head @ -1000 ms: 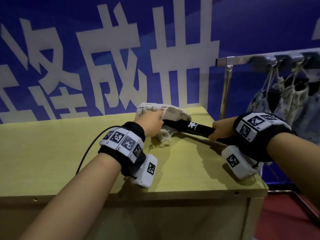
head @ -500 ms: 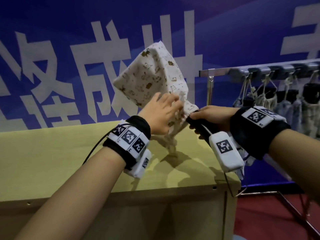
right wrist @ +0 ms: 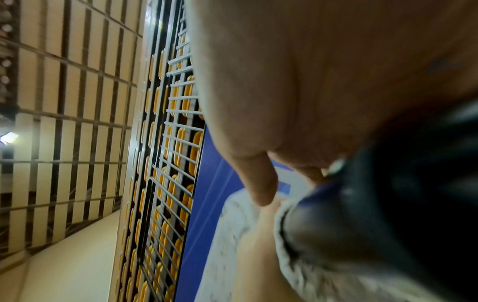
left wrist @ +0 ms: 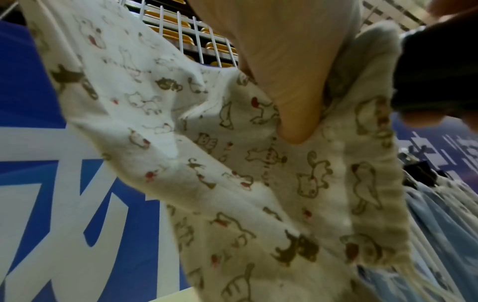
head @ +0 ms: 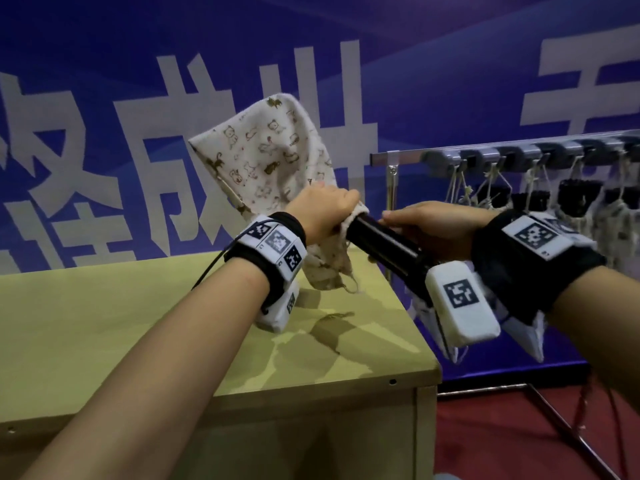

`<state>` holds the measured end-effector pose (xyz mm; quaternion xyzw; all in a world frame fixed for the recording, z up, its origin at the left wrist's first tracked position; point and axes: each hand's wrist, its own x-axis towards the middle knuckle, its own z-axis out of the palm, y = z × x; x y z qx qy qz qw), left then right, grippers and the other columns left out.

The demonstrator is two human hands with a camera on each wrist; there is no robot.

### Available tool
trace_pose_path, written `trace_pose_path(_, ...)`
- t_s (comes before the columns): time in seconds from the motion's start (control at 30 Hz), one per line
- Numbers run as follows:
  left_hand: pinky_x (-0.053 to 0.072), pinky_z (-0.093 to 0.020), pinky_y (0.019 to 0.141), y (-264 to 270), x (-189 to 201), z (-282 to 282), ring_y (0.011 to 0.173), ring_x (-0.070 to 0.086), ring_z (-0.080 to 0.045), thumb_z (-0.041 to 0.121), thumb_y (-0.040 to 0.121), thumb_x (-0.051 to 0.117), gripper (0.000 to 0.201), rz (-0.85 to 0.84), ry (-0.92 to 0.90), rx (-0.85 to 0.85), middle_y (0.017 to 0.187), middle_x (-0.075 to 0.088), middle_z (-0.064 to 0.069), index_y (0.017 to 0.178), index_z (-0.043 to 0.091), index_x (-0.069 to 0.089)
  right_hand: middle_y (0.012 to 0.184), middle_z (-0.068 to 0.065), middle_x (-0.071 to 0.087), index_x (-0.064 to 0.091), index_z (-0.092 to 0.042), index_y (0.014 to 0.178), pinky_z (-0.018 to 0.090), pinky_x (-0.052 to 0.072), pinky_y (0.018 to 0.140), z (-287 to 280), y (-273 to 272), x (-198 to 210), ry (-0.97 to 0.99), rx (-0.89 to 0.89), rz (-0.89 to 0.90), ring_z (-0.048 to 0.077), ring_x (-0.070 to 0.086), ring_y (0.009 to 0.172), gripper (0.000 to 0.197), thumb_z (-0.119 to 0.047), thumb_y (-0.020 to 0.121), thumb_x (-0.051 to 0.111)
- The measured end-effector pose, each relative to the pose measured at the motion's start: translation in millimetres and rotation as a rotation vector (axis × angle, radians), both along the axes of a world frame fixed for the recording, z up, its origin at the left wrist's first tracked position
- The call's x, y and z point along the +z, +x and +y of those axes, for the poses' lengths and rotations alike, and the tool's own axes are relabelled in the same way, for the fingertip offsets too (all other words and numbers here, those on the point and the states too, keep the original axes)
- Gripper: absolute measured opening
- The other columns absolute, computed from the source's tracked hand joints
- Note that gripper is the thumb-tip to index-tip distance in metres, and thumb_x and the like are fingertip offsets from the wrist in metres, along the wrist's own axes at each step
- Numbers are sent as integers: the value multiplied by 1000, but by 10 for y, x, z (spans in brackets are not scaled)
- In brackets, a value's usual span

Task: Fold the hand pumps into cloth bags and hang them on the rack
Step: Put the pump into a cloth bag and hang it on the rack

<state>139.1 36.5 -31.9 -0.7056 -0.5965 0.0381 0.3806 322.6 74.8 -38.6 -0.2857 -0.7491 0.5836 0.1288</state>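
Observation:
A cream cloth bag (head: pixel 266 154) printed with small animals stands up in the air above the table's right end. My left hand (head: pixel 325 211) grips the bag's gathered mouth, its thumb (left wrist: pixel 292 81) pressed into the cloth (left wrist: pixel 232 163). The black hand pump (head: pixel 381 245) points up and left, its tip inside the bag's mouth. My right hand (head: pixel 426 225) is curled round the pump's barrel (right wrist: pixel 388 204). The pump's lower end is hidden behind the white wrist camera. The metal rack (head: pixel 485 148) stands at the right.
The yellow-green table (head: pixel 138 323) lies under my left arm, with its right edge below the pump. Several filled cloth bags (head: pixel 581 209) hang from the rack's hooks. A blue banner wall with white characters is behind. Red floor and the rack's legs are at the lower right.
The bag and pump have come up off the table. My view has turned right, showing more of the rack. More black barrel shows outside the bag's mouth than half a second ago.

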Motion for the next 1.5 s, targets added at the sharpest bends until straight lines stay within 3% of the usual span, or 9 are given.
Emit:
trace_pose_path(0.17,42,-39,77,-184,220,30,100,59,-35,20,87,55,28,-242,68,106,110,62,-13,111,8,47,95,10,65,60,-5,105,27,55,69,320,444,76,-196,-130,330,18,66,77,39,-36,93,38)
trace_pose_path(0.37,40,-34,74,-105,647,22,100,58,-36,19,82,61,34,-551,207,119,110,63,-15,114,13,51,109,16,63,52,-6,107,31,59,63,487,674,92,-342,-282,487,27,70,83,37,-35,101,30)
trace_pose_path(0.7,49,-21,74,464,1223,306,81,61,-9,19,64,78,30,-1346,327,-338,89,66,-3,91,9,68,122,13,62,54,-9,122,37,51,79,399,893,74,-252,-359,450,25,64,98,40,-38,95,46)
trace_pose_path(0.8,46,-24,62,697,1265,474,83,62,-19,19,65,76,24,-1553,377,-382,89,64,-12,83,8,64,115,11,61,49,-10,124,37,51,78,361,1019,151,-218,-400,570,23,62,90,46,-43,93,49)
trace_pose_path(0.9,36,-19,45,931,1232,631,58,52,-14,22,77,73,12,-1649,410,-354,74,60,-2,76,17,62,100,8,63,55,-10,113,36,51,75,350,1171,259,-214,-469,698,20,61,82,41,-45,96,43)
trace_pose_path(1.0,37,-23,48,1207,1130,768,53,50,-17,22,78,72,13,-1751,382,-389,69,58,-4,85,12,67,98,5,64,58,-10,108,31,55,66,415,1358,335,-186,-556,761,16,62,79,41,-45,95,41)
trace_pose_path(1.27,55,-32,72,1709,448,1188,79,64,-24,18,73,76,31,-1959,270,-335,91,68,-8,101,7,68,75,0,51,57,-20,80,30,46,65,549,1754,340,-83,-845,690,16,50,66,43,-62,82,48)
trace_pose_path(1.4,53,-28,72,1813,139,1285,84,66,-21,18,71,78,28,-1977,232,-315,93,71,-8,96,9,70,74,1,53,58,-17,80,22,50,45,653,1737,208,-2,-992,552,14,53,63,13,-28,89,57)
trace_pose_path(1.5,49,-22,66,1820,-28,1271,78,62,-20,10,76,71,15,-2006,56,-282,79,66,-3,91,10,67,68,5,53,48,-14,73,18,47,35,779,1725,83,41,-1077,528,15,54,55,23,-11,96,44)
